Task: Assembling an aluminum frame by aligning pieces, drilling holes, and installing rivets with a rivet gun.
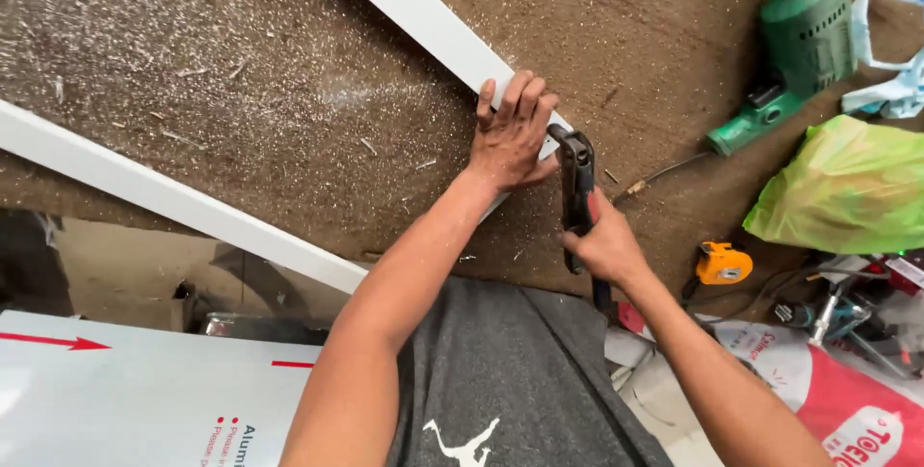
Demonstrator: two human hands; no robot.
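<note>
2 white metal profiles cross the shaving-strewn brown bench: a long one (pixel 164 193) at the left, and a second white profile (pixel 423 19) running down to the middle. The left hand (pixel 510 135) lies flat on its end, fingers spread, apparently to steady it. The right hand (pixel 602 246) is closed around dark pliers (pixel 576 178), whose head meets that end. Farther right lie a green drill (pixel 799 43), an orange tape measure (pixel 722 263) and a green bag (pixel 842 188).

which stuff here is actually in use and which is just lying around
In use:
- left hand pressing the white metal bar
- right hand gripping the dark hand tool at the bar's end

Lying about:
- green power drill
- orange tape measure
- green plastic bag
- second white bar
</note>
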